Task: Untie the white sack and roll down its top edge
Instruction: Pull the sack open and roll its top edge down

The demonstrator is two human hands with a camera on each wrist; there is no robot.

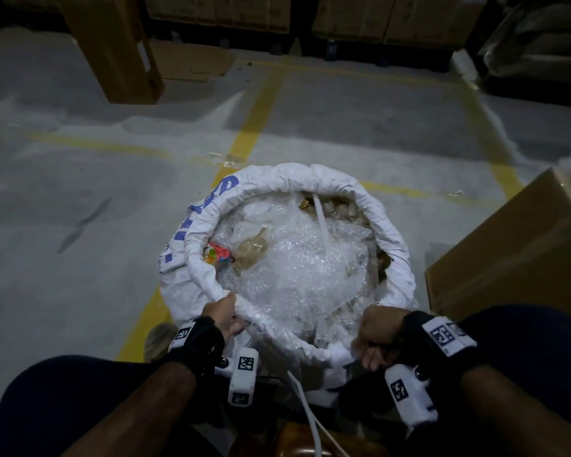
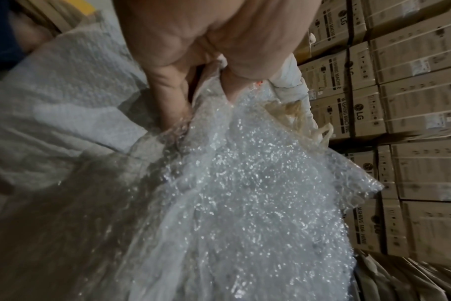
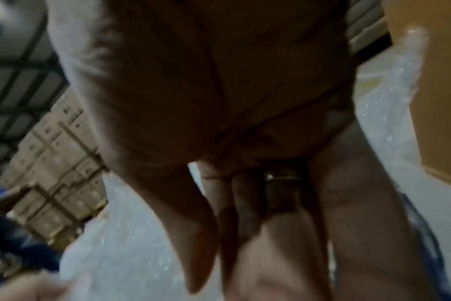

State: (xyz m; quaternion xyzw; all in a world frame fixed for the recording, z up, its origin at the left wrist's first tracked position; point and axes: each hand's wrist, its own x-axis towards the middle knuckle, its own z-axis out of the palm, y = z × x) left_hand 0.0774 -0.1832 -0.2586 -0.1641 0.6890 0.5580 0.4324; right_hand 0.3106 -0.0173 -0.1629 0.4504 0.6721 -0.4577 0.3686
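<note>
The white woven sack (image 1: 314,178) with blue print stands open on the floor, its top edge rolled into a thick rim all round. Bubble wrap (image 1: 297,268) and scraps fill it. My left hand (image 1: 225,316) grips the near-left part of the rolled rim, fingers curled over the fabric. My right hand (image 1: 374,334) grips the near-right part of the rim. In the left wrist view my left hand (image 2: 206,67) clutches sack cloth (image 2: 72,85) beside the bubble wrap (image 2: 232,193). The right wrist view is blurred; my right hand (image 3: 258,203) shows curled fingers with a ring.
A large cardboard box (image 1: 515,245) stands close at the right of the sack. Another tall box (image 1: 112,44) stands at the far left, with stacked cartons (image 2: 399,101) along the back. Yellow floor lines (image 1: 254,117) cross the grey concrete. White cords (image 1: 307,410) hang near my knees.
</note>
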